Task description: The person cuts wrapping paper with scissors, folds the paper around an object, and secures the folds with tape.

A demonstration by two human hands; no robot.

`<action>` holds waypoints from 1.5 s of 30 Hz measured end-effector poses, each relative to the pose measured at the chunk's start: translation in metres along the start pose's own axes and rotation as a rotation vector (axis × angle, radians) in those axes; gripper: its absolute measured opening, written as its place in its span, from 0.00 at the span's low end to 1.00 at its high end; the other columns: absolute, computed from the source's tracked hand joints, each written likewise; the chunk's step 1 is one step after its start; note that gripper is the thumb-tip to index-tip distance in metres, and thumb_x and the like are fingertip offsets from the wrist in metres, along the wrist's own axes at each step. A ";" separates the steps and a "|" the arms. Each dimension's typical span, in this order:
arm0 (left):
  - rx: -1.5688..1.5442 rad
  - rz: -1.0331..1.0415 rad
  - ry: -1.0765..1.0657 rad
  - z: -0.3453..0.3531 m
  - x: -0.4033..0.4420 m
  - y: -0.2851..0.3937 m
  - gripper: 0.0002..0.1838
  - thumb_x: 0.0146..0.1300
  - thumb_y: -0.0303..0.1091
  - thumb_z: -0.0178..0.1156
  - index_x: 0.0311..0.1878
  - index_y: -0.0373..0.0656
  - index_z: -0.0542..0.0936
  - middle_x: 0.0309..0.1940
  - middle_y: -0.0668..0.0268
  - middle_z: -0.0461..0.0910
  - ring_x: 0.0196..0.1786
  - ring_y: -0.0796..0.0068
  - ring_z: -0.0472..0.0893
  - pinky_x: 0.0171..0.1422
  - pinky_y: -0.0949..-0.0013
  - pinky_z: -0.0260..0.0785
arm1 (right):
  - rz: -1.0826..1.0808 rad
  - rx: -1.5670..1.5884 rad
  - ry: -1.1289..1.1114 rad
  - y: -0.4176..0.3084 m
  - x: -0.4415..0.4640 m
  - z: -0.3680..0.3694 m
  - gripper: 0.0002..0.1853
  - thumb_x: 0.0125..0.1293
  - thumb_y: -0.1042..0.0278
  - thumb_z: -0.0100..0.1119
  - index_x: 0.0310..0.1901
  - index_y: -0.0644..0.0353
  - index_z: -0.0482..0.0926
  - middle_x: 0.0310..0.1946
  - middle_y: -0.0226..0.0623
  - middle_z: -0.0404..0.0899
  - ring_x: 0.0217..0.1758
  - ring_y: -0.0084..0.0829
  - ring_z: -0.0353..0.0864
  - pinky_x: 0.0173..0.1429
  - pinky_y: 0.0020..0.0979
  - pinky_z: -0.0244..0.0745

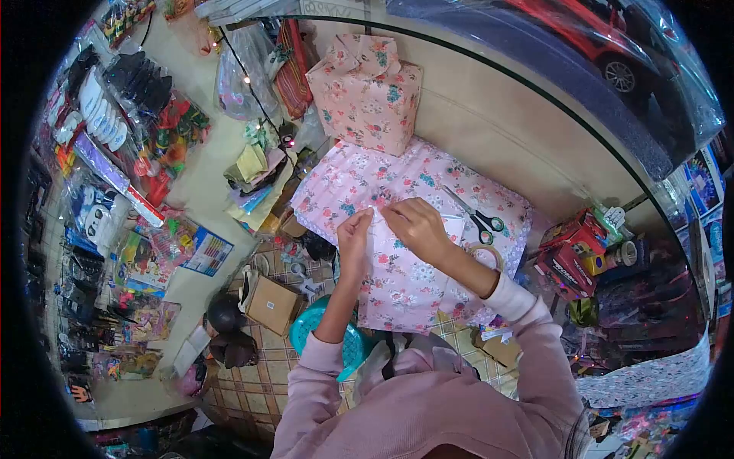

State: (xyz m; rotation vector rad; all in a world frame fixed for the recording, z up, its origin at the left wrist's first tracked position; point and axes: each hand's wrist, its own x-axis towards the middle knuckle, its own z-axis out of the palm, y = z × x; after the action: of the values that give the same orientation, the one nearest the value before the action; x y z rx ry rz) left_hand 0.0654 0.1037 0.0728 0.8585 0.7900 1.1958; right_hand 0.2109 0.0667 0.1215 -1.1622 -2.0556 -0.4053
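Over a sheet of pink floral wrapping paper (394, 302), my left hand (354, 237) has its fingertips pinched together. Close to its right is my right hand (417, 229), its fingers also closed, tips almost meeting the left ones. A small whitish bit shows between the fingertips, too small to name. Scissors (485, 225) with black and green handles lie on the paper to the right of my right hand. Partly behind my right forearm is a roll of tape (487, 258). A white piece (453, 227) sticks out beside my right hand.
A bag-like package in floral paper (363, 99) stands against the wall behind the sheet. Red boxes (566, 264) are at the right. On the floor are a teal basket (353, 348) and a cardboard box (273, 304). Packaged goods hang at the left.
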 end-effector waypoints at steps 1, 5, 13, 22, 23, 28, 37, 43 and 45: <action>-0.009 -0.005 -0.003 0.000 0.001 -0.001 0.10 0.66 0.32 0.60 0.41 0.34 0.83 0.32 0.72 0.81 0.32 0.87 0.74 0.39 0.80 0.65 | -0.016 -0.022 -0.016 0.000 -0.001 0.001 0.16 0.47 0.74 0.58 0.41 0.66 0.79 0.32 0.36 0.76 0.37 0.34 0.78 0.43 0.33 0.74; -0.023 -0.022 -0.019 -0.002 0.002 -0.005 0.10 0.65 0.31 0.60 0.41 0.33 0.83 0.32 0.72 0.81 0.33 0.87 0.74 0.40 0.79 0.65 | -0.061 -0.069 -0.091 0.002 0.001 -0.001 0.15 0.47 0.75 0.57 0.40 0.67 0.78 0.30 0.38 0.75 0.35 0.34 0.77 0.43 0.33 0.74; -0.028 -0.005 -0.055 -0.004 0.006 -0.009 0.11 0.65 0.32 0.60 0.42 0.34 0.83 0.33 0.71 0.81 0.34 0.87 0.73 0.42 0.80 0.64 | -0.066 -0.078 -0.137 0.004 0.004 -0.006 0.16 0.47 0.76 0.59 0.41 0.65 0.79 0.32 0.38 0.75 0.36 0.36 0.78 0.42 0.34 0.75; 0.039 0.096 -0.020 0.013 -0.002 0.009 0.10 0.65 0.33 0.61 0.33 0.35 0.83 0.25 0.75 0.79 0.25 0.91 0.70 0.30 0.82 0.58 | -0.130 -0.107 -0.151 -0.001 0.007 -0.009 0.13 0.47 0.76 0.57 0.37 0.66 0.77 0.30 0.38 0.74 0.37 0.35 0.77 0.43 0.34 0.74; 0.039 0.084 -0.025 0.011 -0.001 0.006 0.10 0.65 0.33 0.61 0.33 0.35 0.83 0.26 0.74 0.79 0.27 0.90 0.71 0.31 0.82 0.59 | -0.125 -0.108 -0.139 -0.001 0.007 -0.008 0.12 0.47 0.75 0.57 0.37 0.65 0.77 0.29 0.38 0.73 0.36 0.35 0.77 0.43 0.34 0.74; 0.039 0.094 -0.037 0.013 -0.002 0.006 0.10 0.65 0.33 0.60 0.33 0.35 0.83 0.27 0.72 0.80 0.28 0.88 0.73 0.33 0.81 0.62 | 0.020 -0.015 -0.147 0.008 0.006 -0.010 0.14 0.52 0.71 0.64 0.41 0.61 0.80 0.33 0.38 0.79 0.36 0.36 0.80 0.42 0.34 0.75; 0.081 0.118 -0.022 0.009 -0.001 0.005 0.12 0.67 0.34 0.59 0.33 0.35 0.83 0.27 0.72 0.80 0.27 0.89 0.71 0.31 0.80 0.61 | 0.529 0.498 -0.388 0.037 0.008 -0.046 0.16 0.54 0.63 0.71 0.40 0.65 0.83 0.25 0.40 0.82 0.29 0.24 0.80 0.36 0.26 0.74; 0.068 0.083 0.001 0.009 -0.001 0.008 0.13 0.68 0.35 0.58 0.33 0.35 0.83 0.26 0.74 0.80 0.27 0.90 0.70 0.31 0.81 0.60 | 0.579 0.626 -0.372 0.048 0.003 -0.046 0.12 0.56 0.69 0.70 0.41 0.65 0.84 0.26 0.35 0.82 0.27 0.20 0.76 0.35 0.23 0.72; 0.063 0.118 0.006 0.007 0.001 0.004 0.13 0.68 0.35 0.58 0.33 0.35 0.82 0.26 0.74 0.80 0.26 0.90 0.70 0.31 0.81 0.60 | 0.636 0.696 -0.389 0.049 0.003 -0.052 0.11 0.57 0.70 0.69 0.41 0.65 0.84 0.27 0.34 0.82 0.28 0.20 0.77 0.35 0.23 0.73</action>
State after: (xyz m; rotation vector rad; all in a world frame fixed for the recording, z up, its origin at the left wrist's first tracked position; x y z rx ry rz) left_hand 0.0698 0.1043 0.0795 0.9649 0.7942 1.2835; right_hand 0.2737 0.0646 0.1559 -1.4019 -1.7471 0.8315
